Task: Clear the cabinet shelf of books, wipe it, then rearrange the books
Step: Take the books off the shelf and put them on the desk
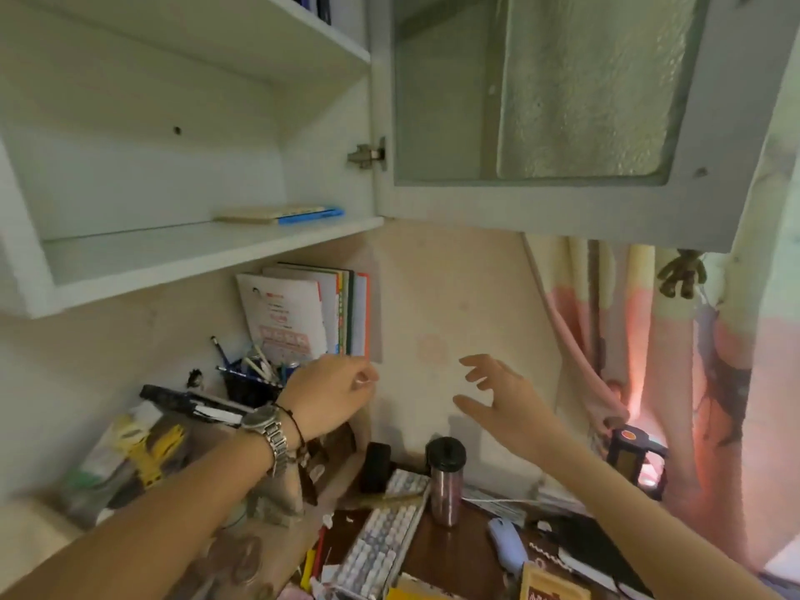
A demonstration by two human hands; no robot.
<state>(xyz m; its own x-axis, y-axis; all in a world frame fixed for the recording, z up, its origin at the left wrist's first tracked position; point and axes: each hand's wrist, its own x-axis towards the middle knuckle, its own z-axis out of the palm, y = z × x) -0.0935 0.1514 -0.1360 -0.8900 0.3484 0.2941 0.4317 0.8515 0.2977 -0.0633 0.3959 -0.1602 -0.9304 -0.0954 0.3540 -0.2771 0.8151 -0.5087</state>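
The white cabinet shelf [173, 253] is mostly bare; two thin books [281, 214], one cream and one blue, lie flat at its back right. Below it, a row of upright books [311, 313] leans against the wall. My left hand [333, 391], with a watch on the wrist, is at the lower edge of these books, fingers curled; whether it grips one is not visible. My right hand [502, 396] hovers to their right with fingers spread, holding nothing.
The cabinet's glass door [562, 101] hangs open at the upper right. On the crowded desk below are a pen holder [251, 383], a keyboard [381, 539], a tumbler [446, 478], a mouse [506, 543] and a yellow toy [147, 448]. A curtain [675, 361] hangs at the right.
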